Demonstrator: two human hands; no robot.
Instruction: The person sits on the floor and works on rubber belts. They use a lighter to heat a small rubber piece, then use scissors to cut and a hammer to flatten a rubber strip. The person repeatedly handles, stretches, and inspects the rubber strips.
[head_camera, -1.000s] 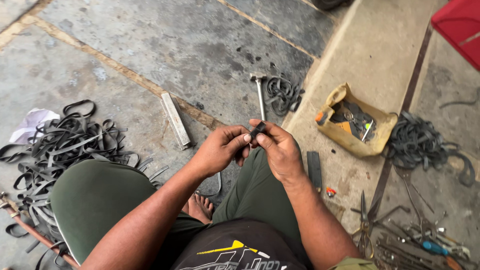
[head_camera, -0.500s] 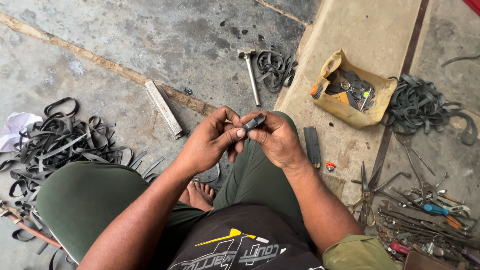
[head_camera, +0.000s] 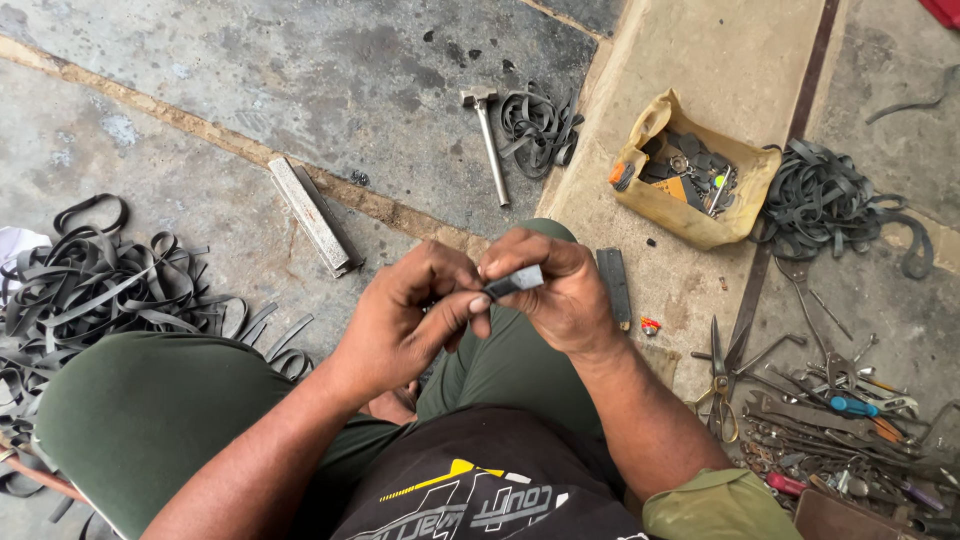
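1. Left hand (head_camera: 405, 320): grip pressed together, thumb and fingers pinching the near end of a small dark strip (head_camera: 513, 282).
2. Right hand (head_camera: 560, 290): fingers curled shut around the strip's far end; the two hands touch.
3. The strip sits between both hands, above the person's knees, over the floor (head_camera: 250, 80).
4. Just beside the right hand lies a flat dark bar (head_camera: 613, 285); a hammer (head_camera: 488, 140) and a metal bar (head_camera: 312, 215) lie ahead.
5. Open floor stretches ahead-left; rubber strips (head_camera: 90, 290) crowd the left, tools (head_camera: 830, 420) the right.
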